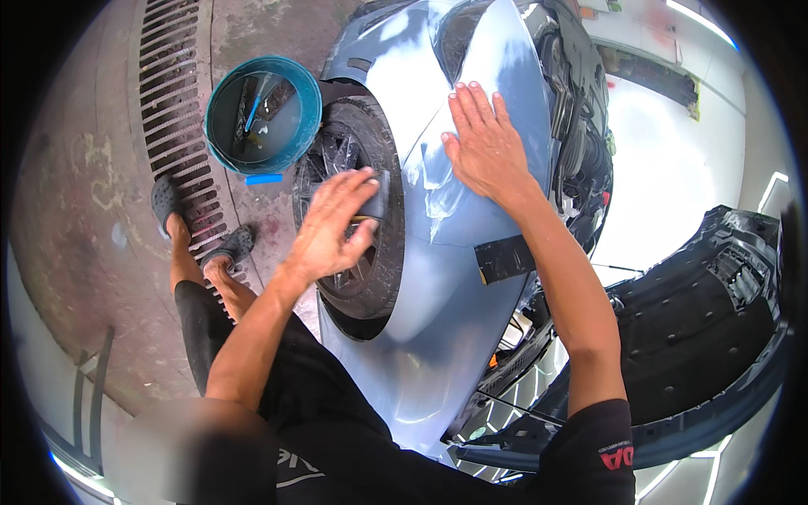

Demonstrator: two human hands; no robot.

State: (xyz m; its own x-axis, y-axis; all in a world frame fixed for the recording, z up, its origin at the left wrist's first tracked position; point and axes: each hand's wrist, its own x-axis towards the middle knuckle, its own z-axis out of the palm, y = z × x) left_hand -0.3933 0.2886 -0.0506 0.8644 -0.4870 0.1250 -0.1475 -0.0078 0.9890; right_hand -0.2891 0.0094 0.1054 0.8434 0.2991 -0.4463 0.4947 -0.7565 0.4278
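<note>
My right hand (486,151) lies flat, fingers stretched, on the blue-grey front fender (454,295) of a car, over pale patches with whitish smears. My left hand (335,225), slightly blurred, holds a dark grey piece of sandpaper (380,199) with a tan edge between fingers and thumb. It is in front of the wheel (383,252), beside the fender's arch. Whether a block backs the sandpaper is hidden by the fingers. A black sheet of sandpaper (503,259) rests on the fender below my right forearm.
A teal bucket (217,150) of murky water, with dark pieces and a thin blue item inside, stands left of the wheel. Beside it runs a floor grate (168,93). The engine bay (581,126) is exposed on the right, near a raised bonnet (682,337). My feet are by the grate.
</note>
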